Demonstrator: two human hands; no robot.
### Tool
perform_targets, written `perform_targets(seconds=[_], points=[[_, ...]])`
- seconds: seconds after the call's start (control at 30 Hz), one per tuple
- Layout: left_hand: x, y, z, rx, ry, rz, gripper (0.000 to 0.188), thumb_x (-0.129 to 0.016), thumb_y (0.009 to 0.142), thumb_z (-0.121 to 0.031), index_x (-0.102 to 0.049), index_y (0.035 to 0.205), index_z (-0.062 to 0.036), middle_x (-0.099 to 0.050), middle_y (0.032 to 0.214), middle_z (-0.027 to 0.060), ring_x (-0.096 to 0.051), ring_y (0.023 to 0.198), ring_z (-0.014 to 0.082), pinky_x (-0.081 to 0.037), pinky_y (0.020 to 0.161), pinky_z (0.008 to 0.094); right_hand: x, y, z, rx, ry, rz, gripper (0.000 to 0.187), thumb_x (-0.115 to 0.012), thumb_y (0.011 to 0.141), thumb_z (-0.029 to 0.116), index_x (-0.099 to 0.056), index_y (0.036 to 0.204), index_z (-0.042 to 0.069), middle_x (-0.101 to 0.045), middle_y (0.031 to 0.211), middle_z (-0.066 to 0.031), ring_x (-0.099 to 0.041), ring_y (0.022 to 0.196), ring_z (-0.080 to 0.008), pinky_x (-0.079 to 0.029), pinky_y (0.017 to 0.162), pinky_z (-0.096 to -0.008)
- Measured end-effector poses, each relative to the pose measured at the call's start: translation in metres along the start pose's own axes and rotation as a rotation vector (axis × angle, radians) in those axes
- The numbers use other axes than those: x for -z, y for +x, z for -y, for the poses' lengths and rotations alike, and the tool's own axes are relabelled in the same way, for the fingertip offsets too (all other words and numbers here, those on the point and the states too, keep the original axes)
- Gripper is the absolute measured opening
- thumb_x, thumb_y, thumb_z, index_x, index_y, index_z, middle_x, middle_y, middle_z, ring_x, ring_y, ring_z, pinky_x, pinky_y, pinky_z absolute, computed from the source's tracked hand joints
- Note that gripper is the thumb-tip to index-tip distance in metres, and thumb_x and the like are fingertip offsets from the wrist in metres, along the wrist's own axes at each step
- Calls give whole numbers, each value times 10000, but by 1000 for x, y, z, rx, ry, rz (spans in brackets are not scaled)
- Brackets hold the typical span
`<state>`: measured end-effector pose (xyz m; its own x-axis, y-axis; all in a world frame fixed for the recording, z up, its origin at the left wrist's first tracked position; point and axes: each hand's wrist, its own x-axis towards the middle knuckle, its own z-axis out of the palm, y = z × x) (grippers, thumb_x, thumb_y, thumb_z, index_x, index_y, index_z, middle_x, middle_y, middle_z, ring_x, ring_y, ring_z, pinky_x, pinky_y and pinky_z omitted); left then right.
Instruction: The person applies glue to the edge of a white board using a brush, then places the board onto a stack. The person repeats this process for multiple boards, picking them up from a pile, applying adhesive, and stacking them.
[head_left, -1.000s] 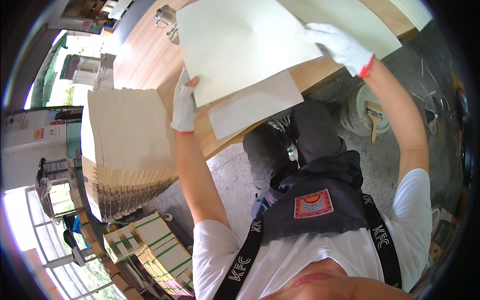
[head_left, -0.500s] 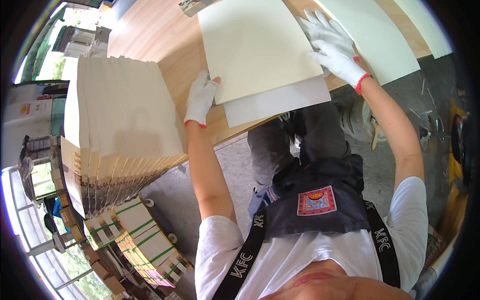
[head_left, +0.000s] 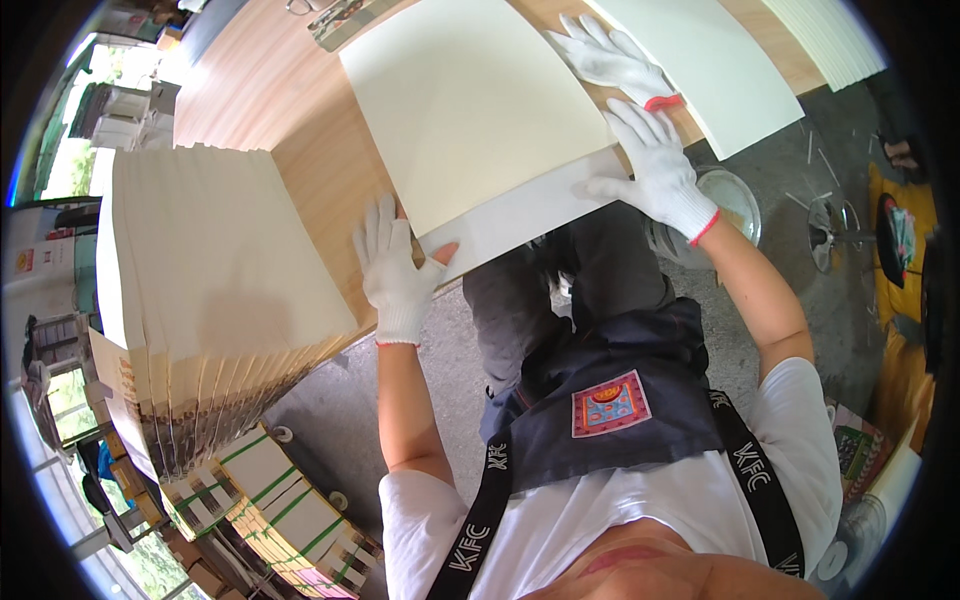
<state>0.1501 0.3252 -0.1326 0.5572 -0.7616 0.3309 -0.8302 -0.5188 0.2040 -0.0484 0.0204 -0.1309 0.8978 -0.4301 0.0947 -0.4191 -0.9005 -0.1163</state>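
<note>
A large cream sheet or board (head_left: 480, 110) lies on the wooden table, with a whiter sheet (head_left: 520, 215) showing from under its near edge. My left hand (head_left: 395, 270), in a white glove with a bare thumb tip, is open at the near left corner, thumb by the white sheet. My right hand (head_left: 660, 175), gloved with a red cuff, is open at the near right corner. Its fingers point along the right edge and its thumb reaches over the white sheet. A loose white glove (head_left: 605, 58) rests on the table beyond the right hand.
A tall stack of folded cream boards (head_left: 220, 240) stands at the left. Another pale sheet (head_left: 700, 60) lies at the right, beside a sheet stack (head_left: 825, 40). A small printed block (head_left: 350, 22) sits at the far edge. Green-strapped bundles (head_left: 290, 500) stand on the floor.
My left hand has slid nearer along the sheet's left side and spread its fingers. My right hand has come to the near right corner, away from the loose glove. The view has shifted.
</note>
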Motion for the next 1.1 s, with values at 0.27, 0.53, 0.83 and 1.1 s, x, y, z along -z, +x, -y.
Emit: perform_targets(seconds=[0.27,0.53,0.83,1.1], points=[[1,-7,-7,39,-31,-29,706,-843,669,-366,-594,1217,4,-526,1389,188,-464,1278,373,-376,1057,453,6,-1,0,-5,-18,64,1095,-503,765,830,-330,1514,50,-281,1593,-96,-195,1490,-237,-73,1229,-450],[2,-6,-9,83,-162,-78,633,-880,595,-311,-638,1074,26,-574,1317,186,-511,1189,377,-401,1013,438,8,1,2,16,-21,60,1090,-528,753,826,-348,1509,62,-289,1586,-98,-212,1484,-246,-66,1228,-468],[0,-9,-12,116,-141,-92,658,-882,604,-312,-637,1115,23,-572,1321,176,-499,1193,381,-416,1015,447,5,4,-2,54,34,36,1017,-644,756,705,-365,1501,70,-276,1593,-115,-199,1482,-320,-98,1217,-491],[-3,-9,-8,86,-91,-36,701,-858,641,-359,-611,1165,37,-541,1355,226,-470,1244,410,-365,1066,478,1,2,-6,80,33,16,1044,-592,760,749,-359,1501,52,-278,1595,-129,-202,1488,-293,-117,1209,-488]])
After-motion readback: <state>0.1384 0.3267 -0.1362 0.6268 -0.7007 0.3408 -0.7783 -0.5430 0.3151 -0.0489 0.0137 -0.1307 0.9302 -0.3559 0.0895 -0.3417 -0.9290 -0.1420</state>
